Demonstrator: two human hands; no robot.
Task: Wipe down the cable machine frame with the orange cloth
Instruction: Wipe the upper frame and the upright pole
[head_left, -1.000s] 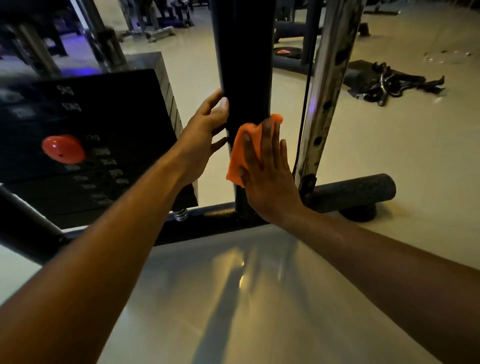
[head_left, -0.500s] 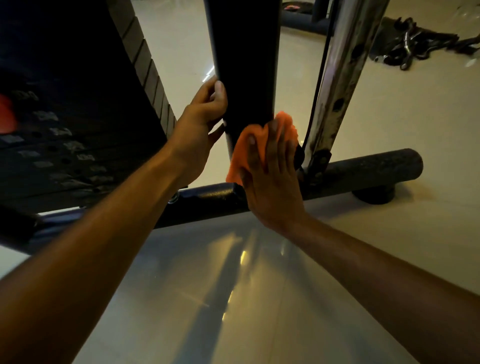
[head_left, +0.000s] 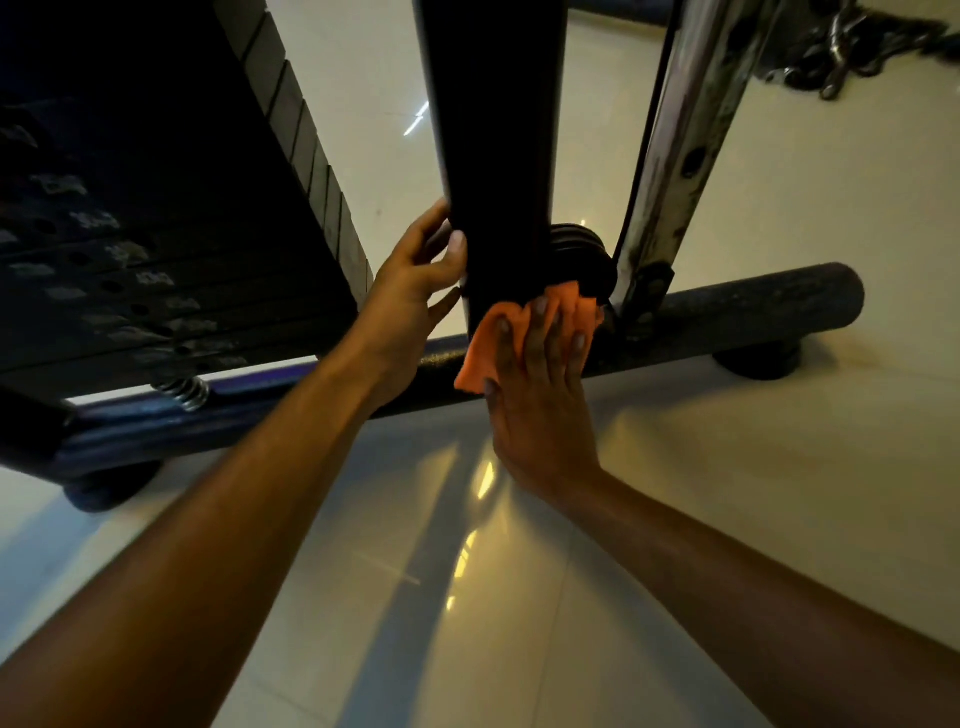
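The cable machine's black upright post (head_left: 496, 135) rises from a dark base bar (head_left: 737, 312) lying across the floor. With straight fingers, my right hand (head_left: 540, 395) presses the orange cloth (head_left: 493, 343) flat against the foot of the post, where it meets the bar. My left hand (head_left: 415, 291) grips the post's left edge a little higher, thumb on the front face and fingers wrapped behind.
The black weight stack (head_left: 156, 208) with numbered plates stands close on the left, a spring (head_left: 182, 392) beneath it. A chrome perforated rail (head_left: 680, 145) and a black pulley (head_left: 582, 254) sit right of the post. Cable handles (head_left: 852, 47) lie on the tiled floor at top right.
My right hand has slid the orange cloth down the post to its base. My left hand moved down the post's edge too, and the view tilted lower.
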